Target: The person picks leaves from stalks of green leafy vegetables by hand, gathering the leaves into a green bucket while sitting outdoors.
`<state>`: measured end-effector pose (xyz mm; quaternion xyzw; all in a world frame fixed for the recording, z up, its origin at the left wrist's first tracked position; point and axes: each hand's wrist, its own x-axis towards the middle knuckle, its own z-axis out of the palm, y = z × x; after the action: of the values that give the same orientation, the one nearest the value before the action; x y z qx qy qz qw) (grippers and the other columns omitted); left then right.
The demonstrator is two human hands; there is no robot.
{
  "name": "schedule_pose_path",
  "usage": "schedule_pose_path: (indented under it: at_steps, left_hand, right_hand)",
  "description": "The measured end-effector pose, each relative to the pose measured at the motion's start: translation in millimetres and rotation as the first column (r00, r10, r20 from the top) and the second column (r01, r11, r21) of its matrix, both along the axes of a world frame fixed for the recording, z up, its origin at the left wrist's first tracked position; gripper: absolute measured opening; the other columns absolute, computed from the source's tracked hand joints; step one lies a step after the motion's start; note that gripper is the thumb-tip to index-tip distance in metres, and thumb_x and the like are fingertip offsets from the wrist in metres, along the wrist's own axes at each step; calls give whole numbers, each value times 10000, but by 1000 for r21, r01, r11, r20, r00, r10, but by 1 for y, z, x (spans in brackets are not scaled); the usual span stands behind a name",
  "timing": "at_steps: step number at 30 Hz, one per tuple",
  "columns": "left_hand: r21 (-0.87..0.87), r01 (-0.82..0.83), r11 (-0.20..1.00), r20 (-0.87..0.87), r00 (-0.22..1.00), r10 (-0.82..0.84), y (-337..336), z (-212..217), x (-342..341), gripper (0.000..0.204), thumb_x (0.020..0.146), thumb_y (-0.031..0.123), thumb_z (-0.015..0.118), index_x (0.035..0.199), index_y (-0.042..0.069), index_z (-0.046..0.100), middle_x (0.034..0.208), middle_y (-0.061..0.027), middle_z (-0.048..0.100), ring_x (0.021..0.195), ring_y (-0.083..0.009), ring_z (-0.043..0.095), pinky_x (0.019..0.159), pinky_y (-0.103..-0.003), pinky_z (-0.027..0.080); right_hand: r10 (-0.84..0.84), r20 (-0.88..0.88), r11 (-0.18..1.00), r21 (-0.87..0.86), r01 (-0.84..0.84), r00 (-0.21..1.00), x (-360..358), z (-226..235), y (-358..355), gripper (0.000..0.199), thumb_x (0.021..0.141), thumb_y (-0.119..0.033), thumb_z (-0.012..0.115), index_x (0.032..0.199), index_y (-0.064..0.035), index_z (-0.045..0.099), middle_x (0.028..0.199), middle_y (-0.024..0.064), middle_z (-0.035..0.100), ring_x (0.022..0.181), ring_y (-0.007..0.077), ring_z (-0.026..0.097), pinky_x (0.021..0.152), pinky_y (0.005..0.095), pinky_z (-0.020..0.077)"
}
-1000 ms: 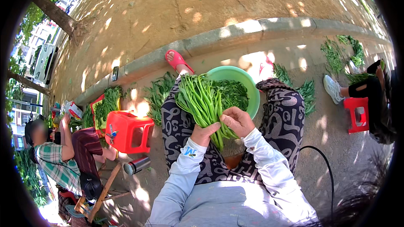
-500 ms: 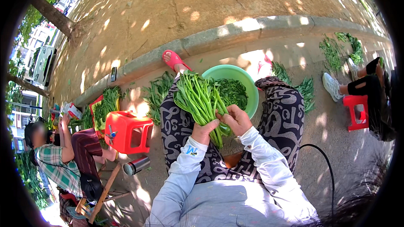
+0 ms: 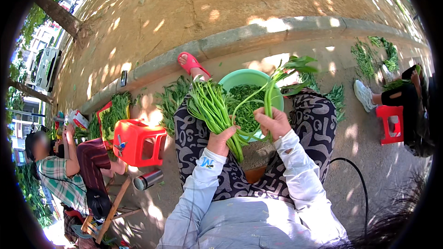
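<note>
My left hand is closed round a thick bunch of leafy green stems, which leans over my left thigh with its leaves away from me. My right hand pinches a few separate green stems, held upright with their leafy tops to the right. One thin stem curves between the two hands. Beyond them, between my feet, stands a light green basin partly filled with loose green leaves. The right hand and its stems cover part of the basin's near right side.
Leafy greens lie on the ground left of my leg. A red stool and a metal flask are near a seated person. At right, another red stool stands beside another person's legs. A stone curb runs beyond my feet.
My right hand has moved right, away from the bunch, pulling a few stems out with it. My left hand still holds the bunch, barely shifted.
</note>
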<state>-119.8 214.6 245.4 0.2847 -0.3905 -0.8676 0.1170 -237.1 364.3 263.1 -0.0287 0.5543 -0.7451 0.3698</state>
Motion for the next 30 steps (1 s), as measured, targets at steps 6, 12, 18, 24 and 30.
schedule_pose_path:
  at_steps: [6,12,18,24,30]
  left_hand:
    - [-210,175,962,-39,982,-187,8,10,-1,434,730,-13,666,1143,15,534,1046,-42,589,941,-150,566,853,-285,452]
    - [-22,132,991,-75,988,-133,5,3,-1,396,736,-16,637,1118,14,538,1003,-70,603,924,-190,583,847,-326,461]
    - [64,-72,995,-15,997,73,-4,-5,0,311,763,-9,635,1057,23,540,887,-63,591,852,-216,600,793,-358,475]
    - [26,-68,997,-23,997,68,-1,-5,-3,328,775,45,683,1071,59,542,891,-30,605,855,-189,590,790,-341,477]
    - [23,-21,1000,-34,999,22,1,-7,-4,394,779,44,683,1137,26,519,953,-53,598,865,-161,583,785,-290,474]
  right_hand:
    - [131,-63,987,98,-125,989,22,-17,-27,227,814,-152,677,945,22,610,839,28,637,720,84,556,646,228,468]
    - [-13,-84,999,45,17,996,21,-25,-22,186,836,-134,619,954,7,591,800,12,623,693,60,530,612,202,435]
    - [-585,-204,811,-164,562,785,-7,11,-9,109,875,-87,519,969,-32,521,688,-9,527,504,67,465,462,191,363]
    - [-76,-172,992,88,92,982,-1,11,-7,145,798,-95,671,893,-41,576,663,-49,519,524,34,444,458,177,348]
    - [337,-394,928,291,-232,855,30,-23,-27,382,713,-169,739,1024,-10,583,756,60,601,689,139,574,642,269,473]
